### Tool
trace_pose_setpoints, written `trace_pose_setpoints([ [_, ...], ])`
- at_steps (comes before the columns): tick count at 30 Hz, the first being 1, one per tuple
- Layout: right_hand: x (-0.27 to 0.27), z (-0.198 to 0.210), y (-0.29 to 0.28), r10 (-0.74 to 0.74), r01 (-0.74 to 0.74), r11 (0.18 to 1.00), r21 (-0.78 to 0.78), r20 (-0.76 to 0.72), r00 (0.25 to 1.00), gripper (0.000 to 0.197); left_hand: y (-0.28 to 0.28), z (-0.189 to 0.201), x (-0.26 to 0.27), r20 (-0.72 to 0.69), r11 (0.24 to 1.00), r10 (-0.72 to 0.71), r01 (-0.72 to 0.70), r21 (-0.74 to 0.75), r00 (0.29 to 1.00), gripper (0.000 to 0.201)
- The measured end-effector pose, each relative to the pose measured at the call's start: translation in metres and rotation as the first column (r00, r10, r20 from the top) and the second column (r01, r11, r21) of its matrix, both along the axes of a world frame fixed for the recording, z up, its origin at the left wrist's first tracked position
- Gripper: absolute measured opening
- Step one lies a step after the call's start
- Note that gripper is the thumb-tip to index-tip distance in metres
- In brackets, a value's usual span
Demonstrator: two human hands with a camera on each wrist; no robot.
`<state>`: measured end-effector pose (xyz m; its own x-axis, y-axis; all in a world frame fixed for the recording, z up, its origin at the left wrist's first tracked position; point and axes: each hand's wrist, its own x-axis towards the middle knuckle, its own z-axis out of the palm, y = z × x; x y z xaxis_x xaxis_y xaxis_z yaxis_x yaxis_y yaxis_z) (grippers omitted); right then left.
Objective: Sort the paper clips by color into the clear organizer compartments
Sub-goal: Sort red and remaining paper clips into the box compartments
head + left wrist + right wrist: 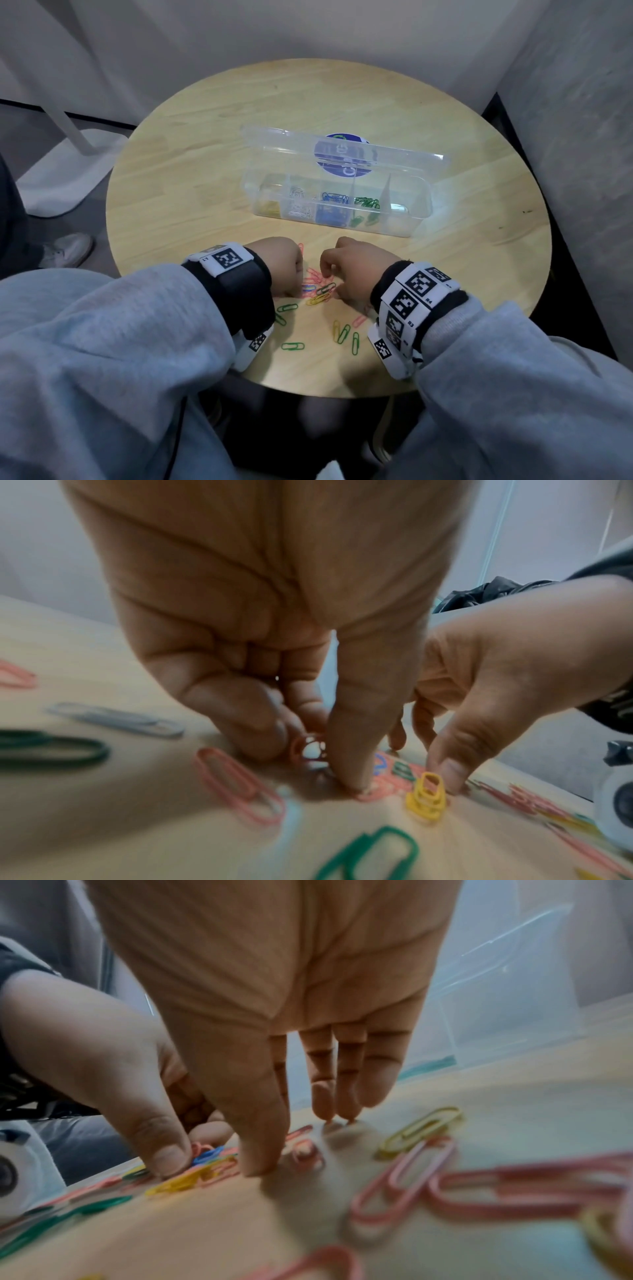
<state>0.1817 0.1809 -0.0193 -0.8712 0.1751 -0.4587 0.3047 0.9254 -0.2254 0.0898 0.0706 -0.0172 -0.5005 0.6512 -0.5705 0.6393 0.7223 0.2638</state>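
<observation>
Up close, hands (313, 267) – thin looped paper clips (317, 291)

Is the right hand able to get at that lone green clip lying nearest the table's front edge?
Probably yes: the green clip lies bare on the table, nothing covering it, just behind the right hand.

Soft even indoor light, wrist views blurred, edges warped

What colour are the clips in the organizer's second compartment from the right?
Green clips, clearest in the head view.
</observation>
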Motion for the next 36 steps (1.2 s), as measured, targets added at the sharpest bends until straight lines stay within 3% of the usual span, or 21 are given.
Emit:
trace_pose_setpoints([
  [4,-0.002,0.001,0.000,0.015,-0.015,1.000,0.017,0.036,0.999,0.014,-0.006,-0.001,-0.007,0.121,0.993,0.078,-0.087,0.075,0.990,0.019],
  [7,-0.003,0.002,-0.001,-0.003,0.001,1.000,0.028,0.095,0.995,0.016,-0.010,0.002,-0.015,0.269,0.958,0.178,-0.229,0.172,0.947,0.014],
  [10,-0.002,0.002,-0.002,0.002,-0.010,0.999,0.051,0.159,0.987,0.019,-0.009,0.008,-0.027,0.462,0.888,0.256,-0.395,0.234,0.849,0.016],
  [14,-0.001,0.004,-0.001,0.002,-0.011,0.999,0.050,0.177,0.984,0.017,-0.007,0.014,-0.028,0.744,0.735,0.309,-0.645,0.209,0.593,0.023],
  [16,0.001,0.006,0.000,-0.010,0.003,0.999,0.043,0.158,0.987,0.011,-0.005,0.014,-0.026,0.786,0.704,0.314,-0.686,0.184,0.533,0.023],
  [17,0.002,0.007,0.002,-0.024,0.020,0.999,0.026,0.140,0.990,0.009,-0.003,0.014,-0.025,0.776,0.707,0.325,-0.684,0.180,0.541,0.021],
  [19,0.005,0.006,0.008,-0.081,0.085,0.995,-0.044,0.096,0.992,0.009,0.001,0.012,-0.022,0.652,0.782,0.330,-0.584,0.216,0.683,0.015],
  [21,0.007,0.009,0.015,-0.173,0.180,0.971,-0.156,0.055,0.983,0.019,0.003,0.011,-0.017,0.388,0.904,0.239,-0.350,0.246,0.890,0.005],
  [23,0.008,0.013,0.021,-0.233,0.233,0.944,-0.236,0.026,0.972,0.024,0.005,0.008,-0.010,0.123,0.971,0.120,-0.143,0.193,0.985,0.011],
  [26,0.009,0.020,0.031,-0.311,0.297,0.877,-0.379,0.025,0.950,0.022,0.009,0.003,0.001,-0.022,0.991,0.032,-0.028,0.127,0.999,0.020],
  [29,0.011,0.025,0.040,-0.464,0.432,0.654,-0.621,0.122,0.877,0.026,0.012,-0.001,0.004,-0.078,0.994,-0.017,0.026,0.106,0.997,0.012],
  [32,0.011,0.022,0.043,-0.546,0.508,0.479,-0.716,0.211,0.811,0.028,0.014,0.000,0.006,-0.079,0.997,-0.035,0.040,0.063,0.996,0.008],
  [36,0.010,0.015,0.041,-0.565,0.511,0.435,-0.741,0.217,0.796,0.031,0.014,0.002,0.008,-0.007,0.999,-0.039,0.039,0.003,0.999,0.004],
])
